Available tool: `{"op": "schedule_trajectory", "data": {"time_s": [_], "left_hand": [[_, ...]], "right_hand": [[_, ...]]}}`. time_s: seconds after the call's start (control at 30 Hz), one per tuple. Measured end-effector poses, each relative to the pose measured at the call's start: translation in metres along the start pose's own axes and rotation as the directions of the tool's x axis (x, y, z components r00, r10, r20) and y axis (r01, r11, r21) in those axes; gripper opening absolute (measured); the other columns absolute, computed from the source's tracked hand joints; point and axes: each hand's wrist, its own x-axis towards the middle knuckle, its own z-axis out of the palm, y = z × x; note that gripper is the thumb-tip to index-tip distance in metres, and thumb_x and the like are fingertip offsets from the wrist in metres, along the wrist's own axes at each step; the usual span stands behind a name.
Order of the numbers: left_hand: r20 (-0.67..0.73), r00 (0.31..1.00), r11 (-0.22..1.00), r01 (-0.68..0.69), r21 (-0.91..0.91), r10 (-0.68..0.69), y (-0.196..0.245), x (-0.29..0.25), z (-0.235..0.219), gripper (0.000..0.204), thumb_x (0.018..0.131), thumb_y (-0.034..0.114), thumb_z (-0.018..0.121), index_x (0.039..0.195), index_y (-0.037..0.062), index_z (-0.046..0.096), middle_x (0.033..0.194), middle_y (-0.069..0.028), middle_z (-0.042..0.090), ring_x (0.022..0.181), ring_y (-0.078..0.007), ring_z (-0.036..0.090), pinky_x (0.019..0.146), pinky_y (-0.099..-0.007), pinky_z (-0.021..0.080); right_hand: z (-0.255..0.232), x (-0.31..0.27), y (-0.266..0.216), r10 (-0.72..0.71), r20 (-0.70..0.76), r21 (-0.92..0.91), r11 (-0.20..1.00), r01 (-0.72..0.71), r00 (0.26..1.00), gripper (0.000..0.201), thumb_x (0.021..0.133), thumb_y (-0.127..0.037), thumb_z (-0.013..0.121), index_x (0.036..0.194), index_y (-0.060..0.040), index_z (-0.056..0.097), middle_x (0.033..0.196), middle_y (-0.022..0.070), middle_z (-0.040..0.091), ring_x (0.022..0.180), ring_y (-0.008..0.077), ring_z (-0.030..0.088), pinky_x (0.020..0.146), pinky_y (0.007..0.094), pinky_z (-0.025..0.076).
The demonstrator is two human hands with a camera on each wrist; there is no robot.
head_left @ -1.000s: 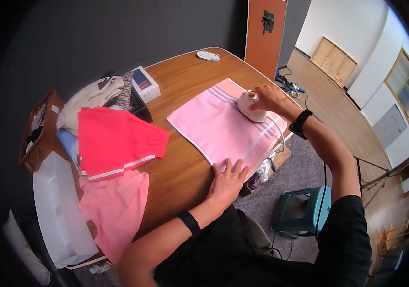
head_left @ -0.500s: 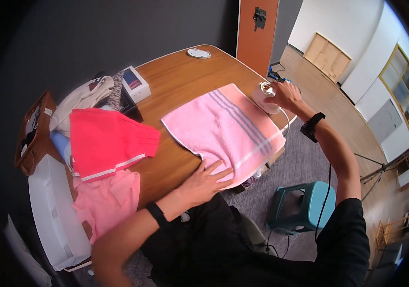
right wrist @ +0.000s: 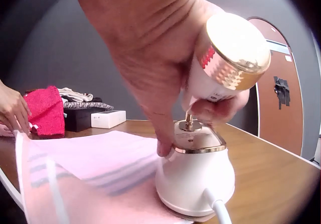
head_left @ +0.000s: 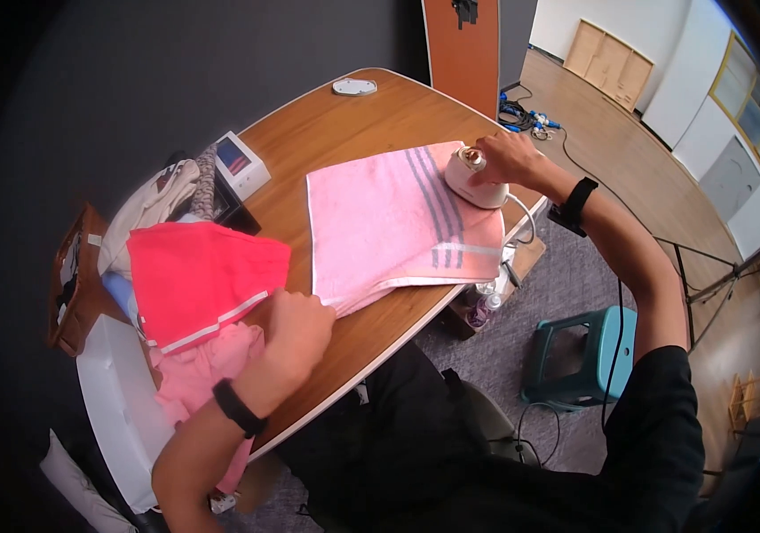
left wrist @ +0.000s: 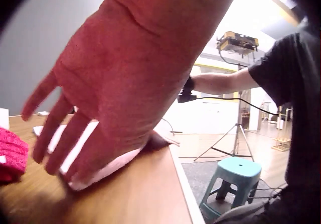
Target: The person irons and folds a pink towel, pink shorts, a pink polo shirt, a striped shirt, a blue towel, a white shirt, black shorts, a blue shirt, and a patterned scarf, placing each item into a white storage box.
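Note:
A pink towel (head_left: pixel 371 213) with grey stripes lies on the wooden table, its near edge lifted and folded over. At its near left corner is my left hand (head_left: pixel 300 330), fingertips pinching the towel's edge as the right wrist view shows; the left wrist view has the palm and spread fingers (left wrist: pixel 60 133) beside the cloth. My right hand (head_left: pixel 511 160) grips a small white iron (right wrist: pixel 193 181) with gold trim by its handle, thumb down near the body. The iron stands upright, base down, at the towel's far right edge, its white cord (head_left: pixel 526 218) trailing off.
Red cloth (head_left: pixel 207 275) and pink cloth (head_left: pixel 207 364) lie at the left, near a brown basket (head_left: pixel 78 284), a white box (head_left: pixel 242 169) and a white bin (head_left: pixel 118 391). A white oval plate (head_left: pixel 354 86) sits at the table's far end. A teal stool (head_left: pixel 580 360) stands on the floor.
My left hand has gone from lying flat on the towel to its near left corner, and the towel has turned and shifted. The iron was raised off the towel, then came down at its right edge.

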Motion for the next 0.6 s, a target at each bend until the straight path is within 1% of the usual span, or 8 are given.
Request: {"op": "schedule_trajectory", "data": {"time_s": [0.1,0.13,0.2,0.23,0.27,0.37,0.47,0.6], "left_hand": [[-0.163,0.982,0.958,0.136,0.253,-0.097,0.046,-0.004,0.001,0.019,0.086,0.019,0.072,0.101,0.0122,0.081,0.103,-0.0094,0.075,0.113,-0.0300,0.067,0.108,-0.0634,0.039],[-0.136,0.990,0.988,0.063,0.143,-0.044,0.058,0.000,-0.010,0.024,0.084,0.019,0.074,0.105,0.0091,0.079,0.107,-0.0126,0.074,0.115,-0.0311,0.066,0.110,-0.0613,0.039],[-0.316,0.942,0.990,-0.133,-0.039,0.114,0.083,0.007,-0.025,0.058,0.081,0.019,0.075,0.134,-0.0006,0.063,0.131,-0.0189,0.065,0.122,-0.0318,0.062,0.110,-0.0562,0.041],[-0.569,0.809,0.971,-0.228,-0.067,0.151,0.101,0.024,-0.006,0.070,0.082,0.021,0.075,0.144,-0.0028,0.054,0.139,-0.0194,0.061,0.125,-0.0327,0.059,0.111,-0.0536,0.041],[-0.689,0.710,0.958,-0.274,-0.083,0.143,0.119,0.040,-0.005,0.074,0.082,0.026,0.077,0.145,-0.0035,0.053,0.142,-0.0192,0.058,0.127,-0.0326,0.056,0.112,-0.0531,0.040],[-0.692,0.703,0.896,-0.398,-0.196,0.161,0.153,0.073,-0.016,0.090,0.079,0.035,0.082,0.154,0.0020,0.043,0.158,-0.0169,0.043,0.144,-0.0339,0.041,0.117,-0.0547,0.034],[-0.612,0.780,0.948,-0.276,-0.156,0.127,0.180,0.103,-0.015,0.084,0.088,0.034,0.073,0.159,0.0069,0.038,0.164,-0.0126,0.036,0.149,-0.0355,0.034,0.115,-0.0651,0.032],[-0.668,0.738,0.968,-0.091,-0.235,-0.093,0.216,0.145,-0.003,0.062,0.100,0.025,0.051,0.159,0.0090,0.040,0.166,-0.0070,0.035,0.150,-0.0385,0.033,0.105,-0.0800,0.033]], "right_hand": [[0.001,0.004,0.004,0.049,-0.071,-0.106,0.993,-0.056,0.996,0.049,0.070,-0.046,0.088,0.097,-0.0056,0.079,0.089,0.0181,0.077,0.087,0.0337,0.076,0.075,0.0432,0.060],[0.004,0.006,0.010,0.061,-0.111,-0.129,0.989,-0.075,0.992,0.049,0.070,-0.044,0.088,0.097,-0.0054,0.079,0.089,0.0180,0.077,0.086,0.0335,0.077,0.075,0.0428,0.061],[-0.001,0.007,0.013,0.087,-0.177,-0.138,0.984,-0.113,0.980,0.051,0.069,-0.044,0.089,0.103,-0.0065,0.077,0.088,0.0172,0.077,0.083,0.0335,0.077,0.073,0.0425,0.060],[-0.004,0.007,0.013,0.079,-0.181,-0.103,0.990,-0.099,0.980,0.052,0.070,-0.044,0.089,0.105,-0.0071,0.077,0.088,0.0171,0.077,0.083,0.0334,0.077,0.073,0.0427,0.060],[-0.008,0.006,0.014,0.070,-0.186,-0.072,0.994,-0.085,0.980,0.054,0.070,-0.045,0.089,0.107,-0.0076,0.076,0.088,0.0171,0.077,0.083,0.0334,0.076,0.072,0.0430,0.060],[-0.022,-0.005,0.004,0.012,-0.159,-0.010,1.000,-0.014,0.987,0.057,0.073,-0.046,0.087,0.114,-0.0099,0.074,0.089,0.0166,0.077,0.085,0.0343,0.076,0.073,0.0443,0.059],[-0.009,-0.001,-0.005,-0.094,-0.095,-0.014,0.996,0.093,0.991,0.060,0.073,-0.050,0.088,0.115,-0.0092,0.073,0.090,0.0162,0.076,0.089,0.0346,0.075,0.078,0.0438,0.058],[-0.005,0.012,-0.015,-0.156,0.004,-0.014,0.988,0.156,0.988,0.064,0.073,-0.051,0.085,0.120,-0.0099,0.073,0.096,0.0165,0.077,0.091,0.0359,0.074,0.080,0.0455,0.058]]}}
